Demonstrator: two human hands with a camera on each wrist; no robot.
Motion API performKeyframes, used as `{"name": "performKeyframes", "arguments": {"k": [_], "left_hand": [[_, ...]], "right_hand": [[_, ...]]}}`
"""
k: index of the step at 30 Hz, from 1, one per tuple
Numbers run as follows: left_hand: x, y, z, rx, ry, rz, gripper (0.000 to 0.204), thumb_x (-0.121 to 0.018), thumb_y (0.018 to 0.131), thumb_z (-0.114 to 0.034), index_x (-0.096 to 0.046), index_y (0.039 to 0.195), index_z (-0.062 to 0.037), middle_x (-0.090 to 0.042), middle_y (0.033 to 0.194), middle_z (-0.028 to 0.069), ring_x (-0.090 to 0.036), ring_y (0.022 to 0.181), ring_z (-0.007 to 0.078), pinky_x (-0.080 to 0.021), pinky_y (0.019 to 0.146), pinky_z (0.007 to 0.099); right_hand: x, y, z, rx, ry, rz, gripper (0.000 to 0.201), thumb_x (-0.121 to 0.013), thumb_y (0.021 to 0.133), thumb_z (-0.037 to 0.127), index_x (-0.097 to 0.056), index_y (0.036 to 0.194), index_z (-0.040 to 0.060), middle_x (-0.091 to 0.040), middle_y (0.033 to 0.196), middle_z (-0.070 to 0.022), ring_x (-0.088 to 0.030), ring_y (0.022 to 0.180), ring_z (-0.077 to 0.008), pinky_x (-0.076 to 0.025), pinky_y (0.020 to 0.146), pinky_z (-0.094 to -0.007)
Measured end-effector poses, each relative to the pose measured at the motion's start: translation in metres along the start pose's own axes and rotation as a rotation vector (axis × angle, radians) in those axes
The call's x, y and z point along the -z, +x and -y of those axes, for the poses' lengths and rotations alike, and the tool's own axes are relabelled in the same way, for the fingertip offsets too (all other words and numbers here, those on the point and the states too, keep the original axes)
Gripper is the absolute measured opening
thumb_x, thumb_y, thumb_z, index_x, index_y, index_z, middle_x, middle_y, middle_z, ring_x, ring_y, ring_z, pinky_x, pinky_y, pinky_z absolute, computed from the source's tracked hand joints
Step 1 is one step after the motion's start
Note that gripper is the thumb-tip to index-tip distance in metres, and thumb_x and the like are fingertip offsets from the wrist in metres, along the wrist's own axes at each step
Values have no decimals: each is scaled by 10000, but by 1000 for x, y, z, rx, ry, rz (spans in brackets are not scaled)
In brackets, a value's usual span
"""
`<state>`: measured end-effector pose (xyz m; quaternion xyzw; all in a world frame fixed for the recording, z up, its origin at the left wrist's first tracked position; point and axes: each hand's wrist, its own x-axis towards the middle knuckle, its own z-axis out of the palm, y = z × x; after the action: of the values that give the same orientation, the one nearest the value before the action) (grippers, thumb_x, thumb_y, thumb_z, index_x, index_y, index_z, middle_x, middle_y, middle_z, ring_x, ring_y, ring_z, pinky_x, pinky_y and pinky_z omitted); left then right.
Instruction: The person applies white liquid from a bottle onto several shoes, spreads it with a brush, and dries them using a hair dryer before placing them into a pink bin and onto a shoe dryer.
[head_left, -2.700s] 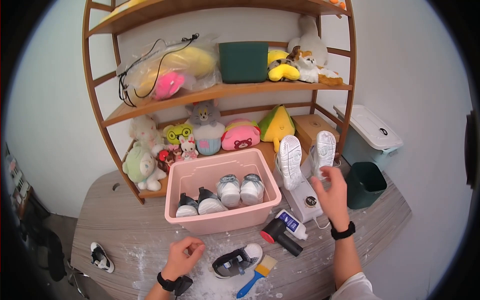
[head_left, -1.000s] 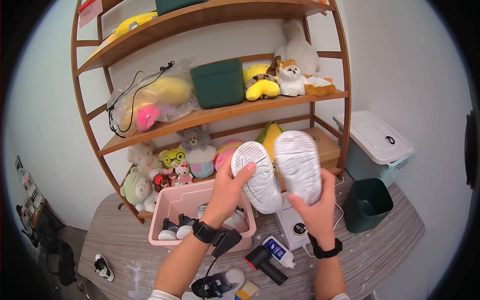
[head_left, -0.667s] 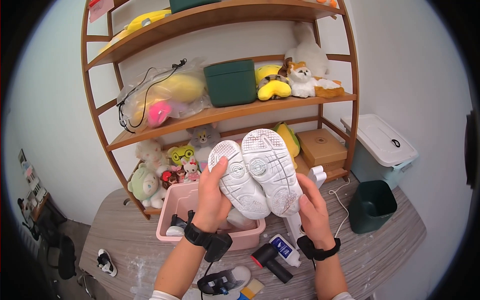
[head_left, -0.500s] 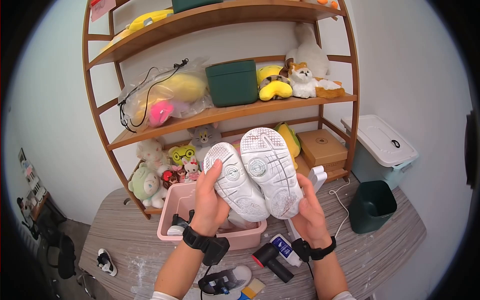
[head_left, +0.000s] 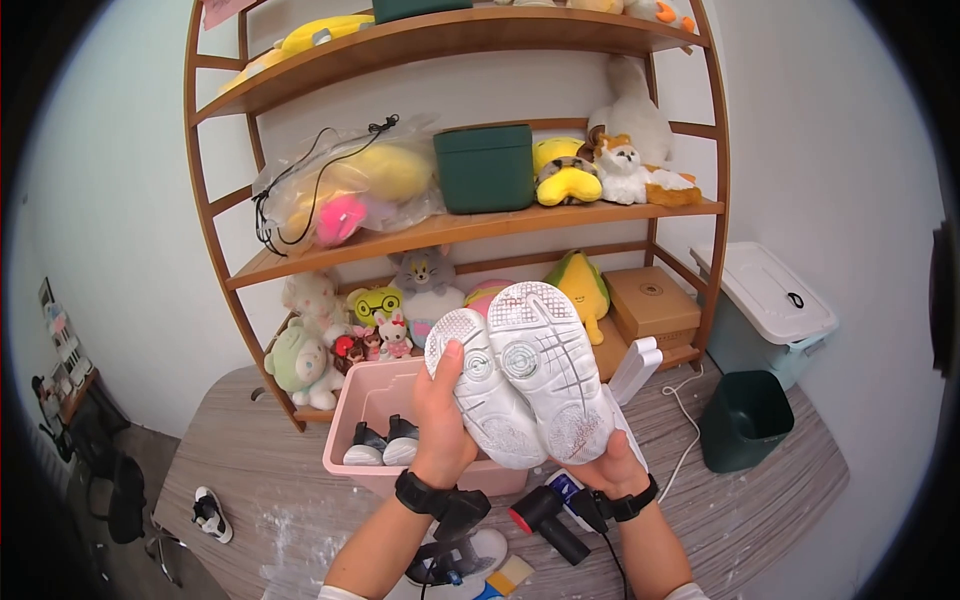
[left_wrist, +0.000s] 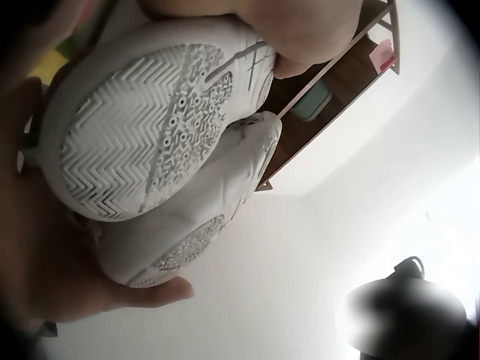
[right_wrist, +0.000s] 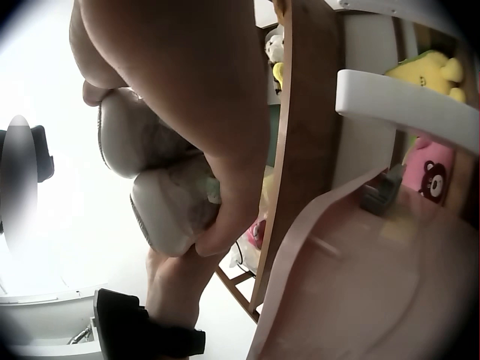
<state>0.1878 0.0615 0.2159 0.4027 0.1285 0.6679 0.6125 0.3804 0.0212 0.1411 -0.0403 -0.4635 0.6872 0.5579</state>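
Observation:
A pair of white shoes is held up with the soles facing the head camera, the left shoe [head_left: 485, 395] beside the right shoe [head_left: 550, 370]. My left hand [head_left: 440, 425] grips the left shoe, its thumb on the sole's edge. At the lower end of the right shoe, my right hand [head_left: 615, 468] holds it from below, most fingers hidden behind it. In the left wrist view the two soles [left_wrist: 127, 135] touch or nearly touch. The right wrist view shows the toes or heels [right_wrist: 169, 210] side by side; which, I cannot tell.
Behind the hands stands a pink bin [head_left: 345, 430] with shoes in it. A white dryer [head_left: 635, 370], a black-and-red tool [head_left: 550, 525], a bottle [head_left: 568, 492], a brush [head_left: 512, 575] and another shoe [head_left: 470, 550] are on the table. A green bin [head_left: 745, 420] stands at the right.
Both hands have taken hold of the white shoes, which stood upside down on the dryer, and turned them soles toward me. Lately the shoes have moved slightly down and right in view.

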Motion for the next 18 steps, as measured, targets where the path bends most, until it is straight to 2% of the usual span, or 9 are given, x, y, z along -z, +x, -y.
{"name": "performKeyframes", "arguments": {"k": [5,9,11,12,14,15,16,17,18], "left_hand": [[4,-7,-12,4,62,-47,381,-587,1070,-266,-574,1322,20,-678,1244,103,-666,1105,188,-538,960,371],[34,-14,-26,19,376,-57,370,-605,1065,-282,-579,1300,3,-677,1203,80,-646,1082,157,-525,939,347],[53,-22,-37,26,523,-46,361,-616,1061,-278,-577,1293,-4,-677,1182,70,-641,1073,147,-522,927,340],[62,-26,-42,-14,704,-14,336,-646,1038,-259,-596,1258,-10,-687,1158,90,-657,1054,185,-523,916,351],[83,-35,-58,-57,885,8,312,-676,1015,-240,-614,1222,-15,-697,1135,110,-672,1035,222,-525,905,363],[96,-39,-68,-240,1232,37,298,-689,991,-225,-632,1192,-12,-697,1115,128,-670,1015,256,-524,886,384],[104,-43,-76,-429,1577,69,285,-701,968,-210,-650,1163,-8,-697,1094,146,-667,995,290,-523,867,405],[104,-49,-85,-484,1661,28,273,-712,932,-216,-679,1116,-17,-684,1050,191,-653,969,373,-525,860,431],[114,-52,-87,-489,1666,19,273,-712,932,-216,-679,1116,-17,-684,1050,191,-653,969,373,-525,860,431]], "right_hand": [[-23,7,-8,87,23,-69,1214,-835,718,696,-273,1620,108,-395,1625,-107,-392,1493,-287,-327,1231,-512],[-32,7,-8,89,5,-135,1243,-833,696,722,-287,1611,83,-409,1613,-115,-400,1488,-287,-319,1237,-500],[-34,2,-3,42,-143,-150,1248,-832,698,727,-307,1588,25,-443,1581,-127,-444,1453,-272,-353,1219,-460],[-32,2,-2,28,-142,-141,1248,-832,698,727,-307,1588,25,-443,1581,-127,-444,1453,-272,-353,1219,-460],[-27,0,-3,79,-357,-148,1190,-787,743,756,-427,1484,-102,-582,1422,-141,-575,1302,-225,-448,1104,-372],[-21,-1,-5,81,-451,-157,1134,-787,754,750,-489,1437,-105,-641,1314,-124,-607,1216,-189,-470,1044,-345],[-23,-1,-2,79,-450,-146,1134,-787,754,750,-489,1437,-105,-641,1314,-124,-607,1216,-189,-470,1044,-345],[-27,-1,1,86,-626,-166,1110,-791,757,744,-509,1419,-102,-656,1275,-116,-614,1178,-177,-478,1020,-338],[-29,-1,3,94,-802,-186,1087,-794,760,737,-528,1401,-99,-671,1235,-109,-622,1140,-165,-486,995,-332]]}}
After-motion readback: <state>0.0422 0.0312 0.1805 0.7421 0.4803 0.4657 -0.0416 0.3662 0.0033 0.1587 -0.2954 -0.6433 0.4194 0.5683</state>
